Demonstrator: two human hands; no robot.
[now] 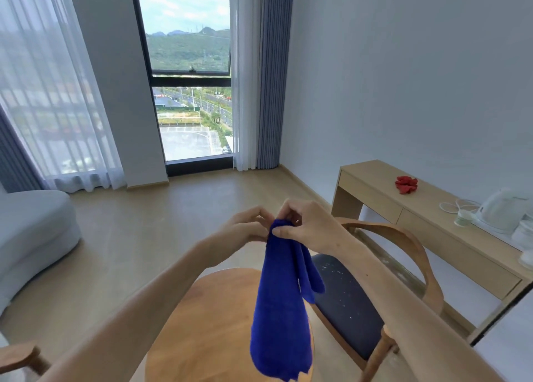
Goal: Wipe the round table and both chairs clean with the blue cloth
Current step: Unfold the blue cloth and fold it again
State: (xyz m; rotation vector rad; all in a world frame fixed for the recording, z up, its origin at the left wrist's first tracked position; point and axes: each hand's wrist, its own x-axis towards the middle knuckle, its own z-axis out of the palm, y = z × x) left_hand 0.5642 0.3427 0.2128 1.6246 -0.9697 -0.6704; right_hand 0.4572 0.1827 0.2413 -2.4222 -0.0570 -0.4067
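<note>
Nearest to me, the person's two forearms reach out over the round table (pixel 207 318), and between the raised hands hangs the blue cloth (pixel 281 309), drooping in long folds above the tabletop without touching it. The right hand (pixel 305 226) pinches the cloth's top edge between thumb and curled fingers; the left hand (pixel 245 226) meets it there, fingertips curled in at the same gathered corner, though the cloth and the other hand cover just how much it grips. My guess is that they are sorting or refolding the cloth, so no wiping is under way at this instant. The table's wood looks plain and dry from here (I cannot say whether it has been wiped). Just beyond it to the right stands a chair (pixel 375 295) whose dark seat is dotted with pale specks, so that one seems not yet cleaned. Of the second chair only a wooden arm (pixel 20 355) shows at the lower left edge, its seat cut off. Farther back, a wooden desk (pixel 432 208) along the wall carries a red bundle (pixel 406 184) and a white kettle (pixel 501 211), partly out of frame, and beyond is the window (pixel 190 73).
</note>
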